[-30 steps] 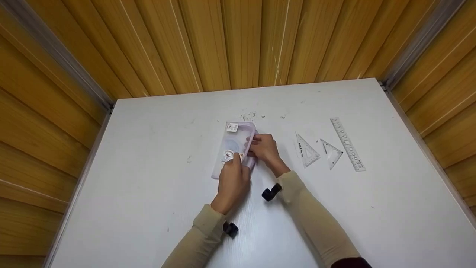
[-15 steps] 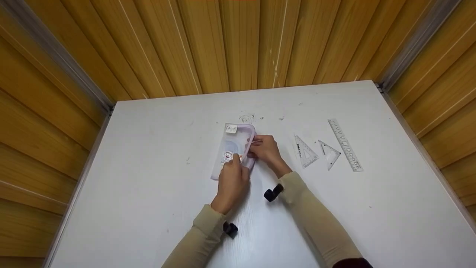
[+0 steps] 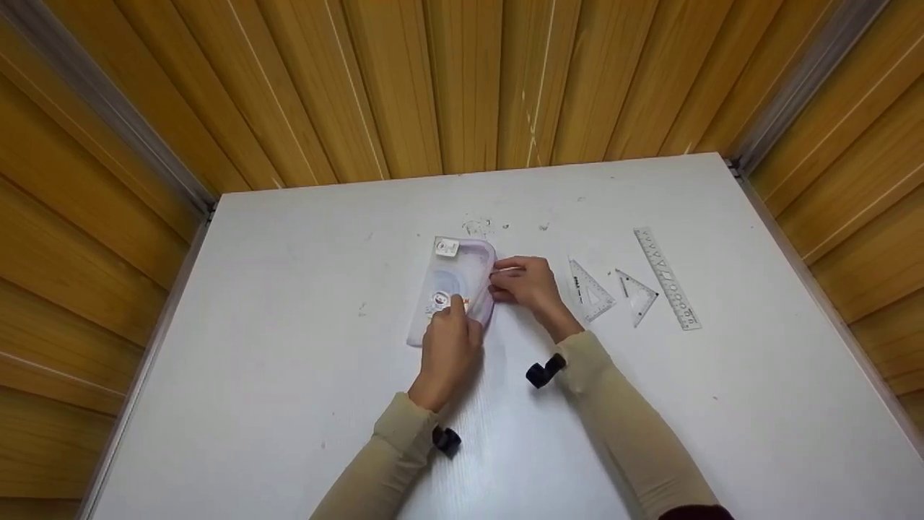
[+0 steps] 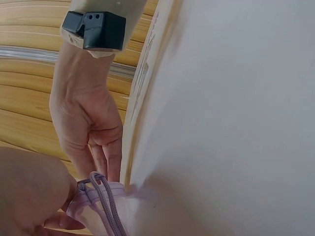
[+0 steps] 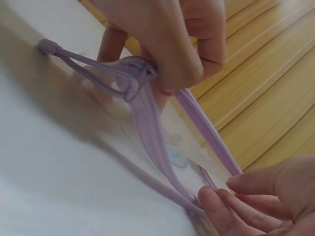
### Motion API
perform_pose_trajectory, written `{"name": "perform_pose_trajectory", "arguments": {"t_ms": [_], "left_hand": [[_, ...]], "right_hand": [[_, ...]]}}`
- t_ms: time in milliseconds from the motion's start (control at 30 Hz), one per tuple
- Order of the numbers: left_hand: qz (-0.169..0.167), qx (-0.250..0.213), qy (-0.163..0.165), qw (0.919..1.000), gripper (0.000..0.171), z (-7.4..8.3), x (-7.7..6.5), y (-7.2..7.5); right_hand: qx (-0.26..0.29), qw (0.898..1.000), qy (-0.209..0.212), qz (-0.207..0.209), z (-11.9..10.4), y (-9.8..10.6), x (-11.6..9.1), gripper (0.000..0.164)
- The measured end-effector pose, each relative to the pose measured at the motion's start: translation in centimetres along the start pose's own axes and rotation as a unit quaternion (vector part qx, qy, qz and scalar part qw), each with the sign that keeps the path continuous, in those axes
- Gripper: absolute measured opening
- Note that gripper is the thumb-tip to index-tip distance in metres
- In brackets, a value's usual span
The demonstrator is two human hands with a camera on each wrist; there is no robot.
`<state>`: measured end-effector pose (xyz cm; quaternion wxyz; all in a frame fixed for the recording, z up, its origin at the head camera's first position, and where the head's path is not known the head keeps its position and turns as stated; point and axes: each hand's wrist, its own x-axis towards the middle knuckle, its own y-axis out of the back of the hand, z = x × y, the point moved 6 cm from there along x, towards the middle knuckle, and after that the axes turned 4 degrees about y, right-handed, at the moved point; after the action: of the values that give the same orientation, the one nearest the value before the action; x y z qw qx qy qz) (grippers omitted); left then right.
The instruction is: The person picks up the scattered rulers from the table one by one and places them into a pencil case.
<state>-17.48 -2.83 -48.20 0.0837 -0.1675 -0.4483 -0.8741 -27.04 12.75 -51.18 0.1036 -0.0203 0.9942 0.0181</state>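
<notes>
A see-through pencil case [image 3: 447,274] with lilac zip edging and cartoon prints lies on the white table. Its zip is undone, and the mouth gapes in the right wrist view. My left hand [image 3: 451,350] grips the near end, thumb on top, beside a looped lilac zip-pull cord [image 5: 88,69]. At the right side of the case, my right hand [image 3: 530,285] touches the edge of the mouth with fairly straight fingers [image 5: 221,214], thumb and fingers apart. A pale blue shape [image 5: 176,158] shows through the clear plastic.
To the right lie two clear set squares, a larger one [image 3: 581,296] and a smaller one [image 3: 644,303], then a clear ruler [image 3: 664,274]. Yellow wood-look panels [image 3: 462,87] wall the table's back and sides. Dark specks [image 3: 476,227] mark the surface behind the case.
My right hand has drawn back slightly to the right, its fingers coming out from behind the edge of the case. My left hand keeps its hold, and the case stays about where it was.
</notes>
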Motion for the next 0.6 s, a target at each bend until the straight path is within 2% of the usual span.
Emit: {"name": "perform_pose_trajectory", "arguments": {"t_ms": [400,600], "left_hand": [[-0.017,0.010,0.006,0.9998,0.009,0.1,0.1,0.1],[-0.011,0.010,-0.001,0.9999,0.011,0.2,0.0,0.2]], "right_hand": [[0.008,1.000,0.004,0.005,-0.2,3.0,-0.5,0.039],[0.002,1.000,0.013,0.009,-0.6,5.0,-0.9,0.041]]}}
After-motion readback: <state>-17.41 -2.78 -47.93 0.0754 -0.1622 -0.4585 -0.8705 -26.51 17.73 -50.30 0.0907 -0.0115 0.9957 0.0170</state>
